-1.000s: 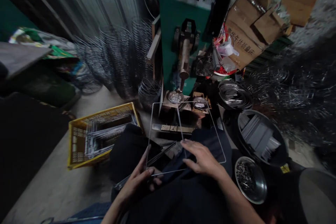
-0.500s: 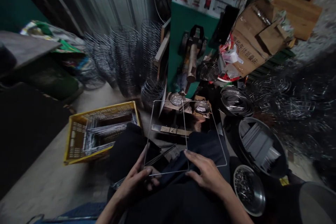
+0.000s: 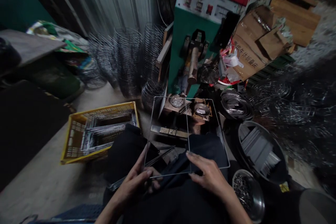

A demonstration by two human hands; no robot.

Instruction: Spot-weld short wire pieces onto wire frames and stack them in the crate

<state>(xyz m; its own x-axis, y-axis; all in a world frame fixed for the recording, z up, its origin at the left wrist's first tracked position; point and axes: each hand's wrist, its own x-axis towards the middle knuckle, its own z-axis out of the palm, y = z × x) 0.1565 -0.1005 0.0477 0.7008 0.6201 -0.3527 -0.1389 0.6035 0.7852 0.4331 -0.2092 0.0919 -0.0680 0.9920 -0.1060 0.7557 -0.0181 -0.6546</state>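
We hold a rectangular wire frame (image 3: 188, 126) over our lap (image 3: 207, 147), its one centre bar running from the near side to the far side. Our left hand (image 3: 141, 173) grips the near left corner, thumb and fingers closed on the wire. Our right hand (image 3: 207, 171) has its thumb and fingertips narrowly pinched on the centre bar, just beside where it meets the near side. The far side reaches toward the green machine (image 3: 181, 45), just below the tip of its metal arm (image 3: 193, 63); whether they touch, we cannot tell.

Under that arm sits a small dish (image 3: 177, 100) of shiny bits. To our left, a yellow crate (image 3: 72, 140) holds more wire pieces (image 3: 105, 131), with stacks of wire rings (image 3: 128, 63) behind it. To our right, near the frame, stand a metal bowl (image 3: 258, 196) of small metal parts and a dark tub (image 3: 282, 164) of thin straight strips (image 3: 256, 147). A cardboard box (image 3: 246, 52) leans beside the machine.
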